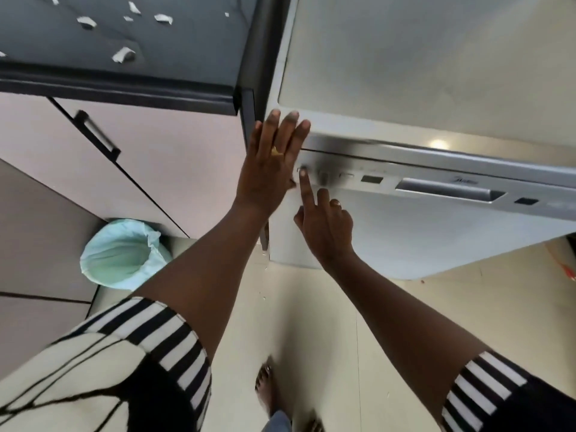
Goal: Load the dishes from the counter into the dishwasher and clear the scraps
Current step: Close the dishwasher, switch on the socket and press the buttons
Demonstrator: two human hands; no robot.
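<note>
While right hand (324, 226) touches dishwasher panel (346, 179), buttons (324, 178) blurred.

L hand (268, 163) flat, fingers straight; R hand (324, 226) index extended, rest curled.

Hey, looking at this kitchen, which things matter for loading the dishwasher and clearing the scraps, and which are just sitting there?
For the job: dishwasher; scraps on the counter; bin, probably for scraps; left hand flat on the dishwasher's edge; right hand, finger on its panel.

Just there: cabinet, handle.
</note>
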